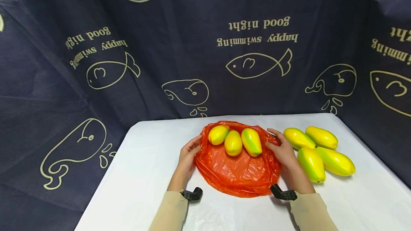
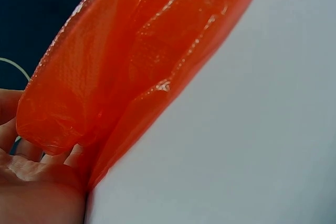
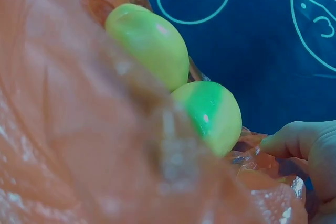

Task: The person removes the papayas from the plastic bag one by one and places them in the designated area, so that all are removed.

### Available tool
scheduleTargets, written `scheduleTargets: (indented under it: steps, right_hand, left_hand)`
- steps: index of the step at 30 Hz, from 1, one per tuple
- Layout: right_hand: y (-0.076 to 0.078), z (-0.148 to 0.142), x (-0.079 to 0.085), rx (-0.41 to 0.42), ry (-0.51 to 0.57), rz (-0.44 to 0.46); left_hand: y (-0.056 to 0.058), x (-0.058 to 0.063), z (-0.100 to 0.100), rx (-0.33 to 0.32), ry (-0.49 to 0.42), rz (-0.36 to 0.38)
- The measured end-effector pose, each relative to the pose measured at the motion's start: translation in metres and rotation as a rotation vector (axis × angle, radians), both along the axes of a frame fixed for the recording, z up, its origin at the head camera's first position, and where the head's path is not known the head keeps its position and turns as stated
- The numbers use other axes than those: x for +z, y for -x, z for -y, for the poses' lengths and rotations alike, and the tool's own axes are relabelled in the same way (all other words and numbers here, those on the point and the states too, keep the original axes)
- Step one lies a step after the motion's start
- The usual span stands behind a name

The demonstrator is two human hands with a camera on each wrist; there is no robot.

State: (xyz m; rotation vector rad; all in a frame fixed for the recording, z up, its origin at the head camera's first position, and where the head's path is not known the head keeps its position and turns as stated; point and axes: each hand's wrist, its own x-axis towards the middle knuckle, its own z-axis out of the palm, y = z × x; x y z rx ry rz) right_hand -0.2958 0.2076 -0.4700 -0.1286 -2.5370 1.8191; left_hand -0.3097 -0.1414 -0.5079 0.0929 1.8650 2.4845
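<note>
Half-curled, my left hand (image 1: 187,157) and right hand (image 1: 285,154) hold between them a red plastic bag (image 1: 237,174), three yellow-green oblong fruits (image 1: 233,143) inside; bagging seems underway, four matching fruits (image 1: 310,165) at right likely needing one freed hand.

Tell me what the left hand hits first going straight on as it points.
Most likely the left hand would meet the red plastic bag first, at its left rim; the leftmost papaya lies a little farther right, though depth is unclear.
</note>
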Motion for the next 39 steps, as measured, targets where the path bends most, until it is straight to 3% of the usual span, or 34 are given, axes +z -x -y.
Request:
scheduleTargets:
  steps: [9, 23, 28, 34, 39]
  right_hand:
    - [-0.003, 0.001, 0.001, -0.002, 0.057, 0.001]
    - [-0.006, 0.002, 0.001, -0.012, 0.106, -0.015]
    - [-0.008, 0.001, 0.002, -0.004, 0.089, -0.004]
    - [-0.009, 0.003, 0.001, -0.016, 0.088, 0.018]
    - [-0.007, 0.004, 0.002, -0.022, 0.116, 0.026]
  left_hand:
    - [-0.001, 0.002, 0.0, 0.018, 0.005, -0.011]
    - [-0.001, 0.009, -0.002, 0.127, 0.009, -0.066]
    - [-0.002, 0.012, -0.003, 0.187, 0.093, -0.088]
    - [-0.002, 0.021, -0.006, 0.285, 0.259, -0.17]
    - [-0.002, 0.036, -0.01, 0.251, 0.279, -0.247]
